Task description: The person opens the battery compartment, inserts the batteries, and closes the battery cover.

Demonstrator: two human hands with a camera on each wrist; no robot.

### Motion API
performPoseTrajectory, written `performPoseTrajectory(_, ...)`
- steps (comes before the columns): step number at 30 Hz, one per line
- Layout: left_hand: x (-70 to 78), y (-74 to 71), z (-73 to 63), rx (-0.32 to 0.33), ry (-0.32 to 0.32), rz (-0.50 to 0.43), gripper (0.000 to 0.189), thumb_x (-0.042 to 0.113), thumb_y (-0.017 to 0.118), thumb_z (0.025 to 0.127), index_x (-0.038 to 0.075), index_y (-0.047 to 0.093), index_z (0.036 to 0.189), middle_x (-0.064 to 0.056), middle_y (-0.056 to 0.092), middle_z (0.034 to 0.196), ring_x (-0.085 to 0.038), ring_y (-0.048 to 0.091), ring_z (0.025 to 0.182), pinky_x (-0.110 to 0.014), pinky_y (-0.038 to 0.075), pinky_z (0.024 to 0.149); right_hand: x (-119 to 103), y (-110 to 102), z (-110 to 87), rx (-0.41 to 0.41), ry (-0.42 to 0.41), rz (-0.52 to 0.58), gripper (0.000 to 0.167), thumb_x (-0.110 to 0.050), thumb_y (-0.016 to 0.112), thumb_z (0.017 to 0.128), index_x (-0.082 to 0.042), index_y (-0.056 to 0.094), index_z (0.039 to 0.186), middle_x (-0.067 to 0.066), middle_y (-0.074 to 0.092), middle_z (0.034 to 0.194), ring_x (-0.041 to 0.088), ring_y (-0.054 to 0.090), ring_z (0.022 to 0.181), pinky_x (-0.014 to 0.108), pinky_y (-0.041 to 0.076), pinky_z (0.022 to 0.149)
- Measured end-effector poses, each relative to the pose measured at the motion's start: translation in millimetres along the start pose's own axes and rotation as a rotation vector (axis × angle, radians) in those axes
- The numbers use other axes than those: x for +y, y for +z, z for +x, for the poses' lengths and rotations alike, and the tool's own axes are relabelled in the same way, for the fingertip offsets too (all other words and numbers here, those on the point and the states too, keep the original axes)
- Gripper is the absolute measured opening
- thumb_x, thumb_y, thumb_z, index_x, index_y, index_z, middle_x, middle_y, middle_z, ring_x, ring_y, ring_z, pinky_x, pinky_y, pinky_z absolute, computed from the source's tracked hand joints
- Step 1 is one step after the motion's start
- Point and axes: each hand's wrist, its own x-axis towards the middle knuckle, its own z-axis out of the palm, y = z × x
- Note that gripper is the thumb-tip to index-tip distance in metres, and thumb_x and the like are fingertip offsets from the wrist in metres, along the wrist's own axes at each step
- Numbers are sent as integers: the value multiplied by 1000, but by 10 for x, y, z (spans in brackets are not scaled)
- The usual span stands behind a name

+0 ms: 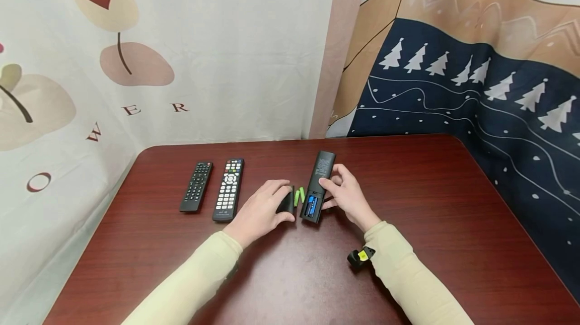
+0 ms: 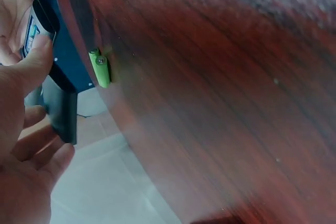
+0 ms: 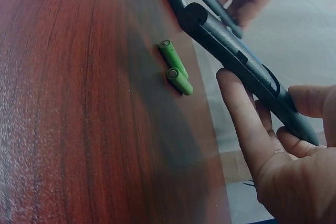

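Observation:
Face down in my right hand [image 1: 350, 197] is a black remote control [image 1: 322, 165], gripped at its sides between thumb and fingers. Its battery compartment lies uncovered, with blue batteries [image 1: 311, 206] inside. My left hand [image 1: 259, 210] pinches a dark battery cover [image 1: 286, 201] by its ends, just left of the remote; the left wrist view shows the cover [image 2: 63, 109] between thumb and fingertips. Two green batteries [image 3: 173, 59] rest on the tabletop, between the two hands in the head view.
To the left on the brown table [image 1: 430, 179] lie a smaller black remote [image 1: 197, 186] and a larger one with white buttons [image 1: 228, 189], both buttons up. A black strap with a yellow patch [image 1: 362, 255] is at the right wrist. Printed curtains [image 1: 249, 53] hang behind.

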Motion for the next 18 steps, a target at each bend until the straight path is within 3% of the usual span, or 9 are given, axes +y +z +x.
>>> performPoseTrajectory(12, 108, 5, 67, 63, 147, 3, 60, 31, 91, 75, 1, 65, 121, -17, 62, 134, -29, 60, 124, -39, 50, 106, -16, 10, -5, 6, -10, -15, 36, -8, 59, 104, -4, 44, 136, 24, 67, 107, 25, 70, 72, 39, 63, 60)
performPoseTrajectory(18, 146, 34, 81, 63, 210, -8, 61, 31, 91, 77, 1, 65, 123, -16, 62, 135, -28, 59, 126, -36, 48, 109, -30, 22, -12, 6, -8, -6, 36, -7, 58, 103, -3, 44, 136, 24, 67, 107, 22, 70, 70, 38, 63, 59)
